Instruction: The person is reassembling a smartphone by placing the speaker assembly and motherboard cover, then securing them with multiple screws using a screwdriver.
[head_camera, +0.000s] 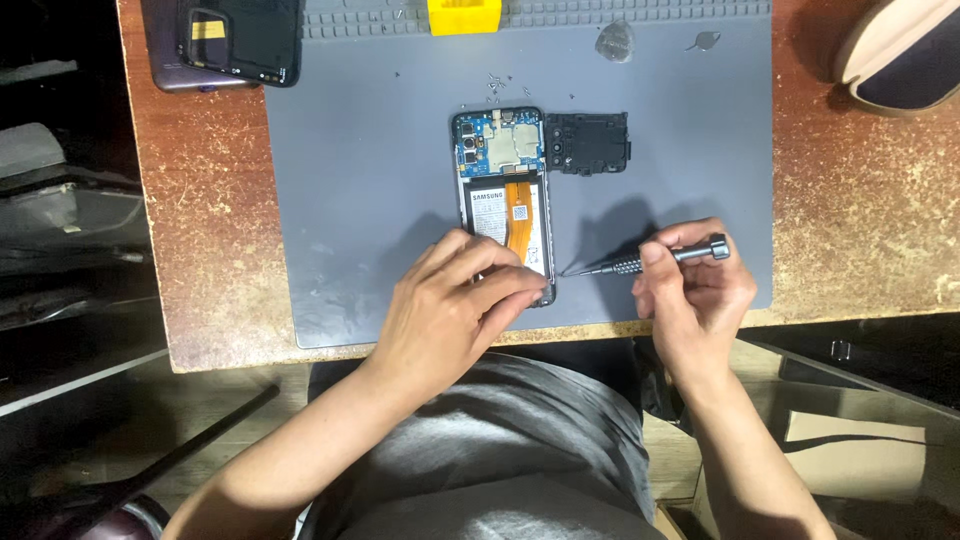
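An opened phone (502, 180) lies back-up on a grey work mat (360, 190), showing its blue circuit board, battery and an orange flex cable. My left hand (450, 305) rests flat over the phone's lower end and covers it. In my right hand (695, 295) is a small metal screwdriver (650, 260), held level, its tip pointing left at the phone's lower right edge. A black inner cover plate (588, 142) lies just right of the phone's top.
Several tiny screws (497, 84) lie above the phone. A yellow block (464, 14), a grey pick (615, 42) and another phone (228, 40) sit at the mat's far edge. The brown table's (200, 230) front edge is near my lap.
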